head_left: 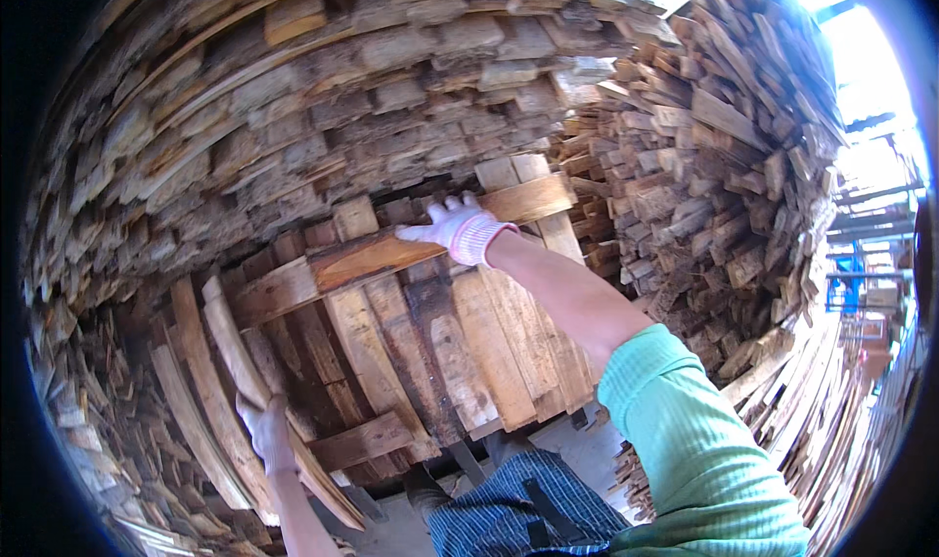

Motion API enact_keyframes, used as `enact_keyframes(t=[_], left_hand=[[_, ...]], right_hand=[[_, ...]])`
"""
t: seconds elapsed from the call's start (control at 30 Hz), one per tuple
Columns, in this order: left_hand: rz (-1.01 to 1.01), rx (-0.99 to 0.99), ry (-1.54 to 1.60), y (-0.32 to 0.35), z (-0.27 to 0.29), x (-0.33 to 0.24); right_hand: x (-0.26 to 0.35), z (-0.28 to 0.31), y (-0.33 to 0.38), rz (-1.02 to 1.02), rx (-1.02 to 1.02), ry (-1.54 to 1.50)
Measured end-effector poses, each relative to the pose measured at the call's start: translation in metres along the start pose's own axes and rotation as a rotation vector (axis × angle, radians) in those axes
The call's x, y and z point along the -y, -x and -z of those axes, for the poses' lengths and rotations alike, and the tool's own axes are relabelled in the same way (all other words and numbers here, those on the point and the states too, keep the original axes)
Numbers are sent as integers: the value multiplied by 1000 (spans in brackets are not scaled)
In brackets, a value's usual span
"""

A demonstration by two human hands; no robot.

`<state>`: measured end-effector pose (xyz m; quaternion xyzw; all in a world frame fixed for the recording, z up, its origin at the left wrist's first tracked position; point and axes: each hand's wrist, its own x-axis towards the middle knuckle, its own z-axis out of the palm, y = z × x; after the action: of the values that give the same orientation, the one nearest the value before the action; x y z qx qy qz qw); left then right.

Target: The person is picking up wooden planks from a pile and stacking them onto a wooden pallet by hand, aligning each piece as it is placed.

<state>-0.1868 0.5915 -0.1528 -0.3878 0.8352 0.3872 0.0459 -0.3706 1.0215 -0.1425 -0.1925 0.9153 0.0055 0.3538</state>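
Note:
My left hand (264,435), in a pale work glove, is closed around a long narrow wooden plank (231,337) that slants at the left. Farther off, my right hand (458,226), gloved in white with a pinkish cuff, rests on a crosswise board (367,260). Its fingers are spread over the board's far side, the thumb stretched leftward along it. Under this board lies a row of side-by-side slats (477,332), some light and some dark. A short wooden piece (360,442) lies across the slats' near end.
A tall stack of rough boards (391,97) rises across the far side. At the right stands a heap of split wood pieces (704,185), with long thin strips (807,430) nearer me. More loose planks (191,415) lean at the left. Grey floor (577,449) shows below the slats.

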Motion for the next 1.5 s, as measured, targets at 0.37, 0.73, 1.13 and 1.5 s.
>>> enact_keyframes(t=[0.37, 0.73, 1.13, 1.5], left_hand=[[1027, 676, 1055, 337, -20, 132], [1154, 750, 1636, 326, -200, 154], [1290, 662, 1552, 380, -169, 163], [1005, 999, 1618, 389, -117, 129]], right_hand=[[11, -12, 8, -63, 47, 85], [-11, -26, -11, 71, -20, 177], [61, -166, 190, 327, 123, 99], [130, -182, 260, 435, 715, -460]])
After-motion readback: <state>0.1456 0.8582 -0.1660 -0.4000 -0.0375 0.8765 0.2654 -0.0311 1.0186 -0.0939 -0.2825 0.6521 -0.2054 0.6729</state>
